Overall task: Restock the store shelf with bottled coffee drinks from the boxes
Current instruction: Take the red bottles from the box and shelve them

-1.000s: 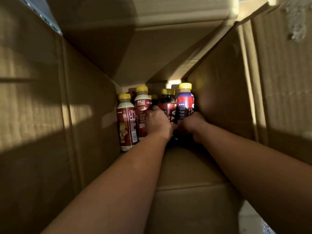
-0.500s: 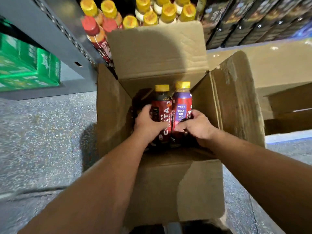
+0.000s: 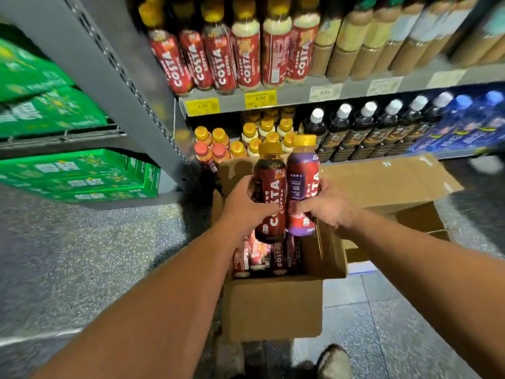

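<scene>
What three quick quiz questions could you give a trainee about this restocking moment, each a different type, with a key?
1. True or false: the left hand grips the purple-label bottle.
2. Relative to the open cardboard box, the two gripped bottles are: A) deep inside it B) held above its opening C) underneath it.
3. Fill in: both gripped bottles have ____ caps.
Key: 1 false, it grips the dark red Costa bottle; the right hand grips the purple-label one. 2 B. 3 yellow.
</scene>
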Demonstrator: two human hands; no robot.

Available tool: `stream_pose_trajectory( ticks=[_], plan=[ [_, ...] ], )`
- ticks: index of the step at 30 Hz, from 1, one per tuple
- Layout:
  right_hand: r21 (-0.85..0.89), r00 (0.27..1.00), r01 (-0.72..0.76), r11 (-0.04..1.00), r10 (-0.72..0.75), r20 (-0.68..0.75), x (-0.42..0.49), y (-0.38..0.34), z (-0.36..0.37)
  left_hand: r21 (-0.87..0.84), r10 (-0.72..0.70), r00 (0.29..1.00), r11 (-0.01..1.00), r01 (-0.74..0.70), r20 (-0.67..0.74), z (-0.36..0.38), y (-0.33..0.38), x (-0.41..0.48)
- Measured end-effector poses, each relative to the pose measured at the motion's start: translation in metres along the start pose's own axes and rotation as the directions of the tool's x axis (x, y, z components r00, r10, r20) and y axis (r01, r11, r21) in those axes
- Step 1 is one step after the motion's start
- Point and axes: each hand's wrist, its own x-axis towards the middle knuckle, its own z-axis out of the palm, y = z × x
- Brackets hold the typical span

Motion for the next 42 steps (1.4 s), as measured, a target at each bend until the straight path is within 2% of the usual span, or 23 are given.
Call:
stream_pose_trajectory(
  ticks=[3, 7, 12, 15, 19, 24, 33, 42],
  plan=[
    [0.005, 1.000, 0.028, 1.000, -0.028, 0.011, -0.025, -0.045, -0.016, -0.040, 0.021, 1.000, 0.999, -0.021, 0.016, -0.011, 0.052, -0.020],
    [-0.054, 0.988, 0.150, 0.987, -0.148, 0.043, -0.062, -0.114, -0.039, -0.082, 0.159, 0.987, 0.984, -0.157, 0.015, -0.026, 0.127, -0.048],
    [0.029, 0.963, 0.252, 0.967, -0.254, 0.091, -0.110, -0.201, -0.059, -0.211, 0.261, 0.963, 0.947, -0.243, 0.060, -0.046, 0.214, -0.086],
    [-0.019, 0.936, 0.332, 0.943, -0.327, 0.130, -0.141, -0.249, -0.063, -0.199, 0.344, 0.939, 0.920, -0.336, 0.006, -0.059, 0.254, -0.104],
    [-0.069, 0.910, 0.401, 0.913, -0.390, 0.139, -0.174, -0.298, -0.067, -0.167, 0.362, 0.932, 0.919, -0.359, -0.009, -0.081, 0.301, -0.130],
    [-0.094, 0.903, 0.411, 0.907, -0.391, 0.181, -0.205, -0.339, -0.065, -0.120, 0.367, 0.929, 0.921, -0.370, -0.042, -0.100, 0.344, -0.165],
    [-0.084, 0.888, 0.446, 0.891, -0.430, 0.162, -0.241, -0.384, -0.068, -0.123, 0.426, 0.900, 0.892, -0.434, -0.089, -0.118, 0.388, -0.190],
    [-0.037, 0.842, 0.539, 0.841, -0.539, 0.014, -0.265, -0.438, -0.064, -0.112, 0.518, 0.854, 0.846, -0.521, -0.049, -0.149, 0.446, -0.198]
  ],
)
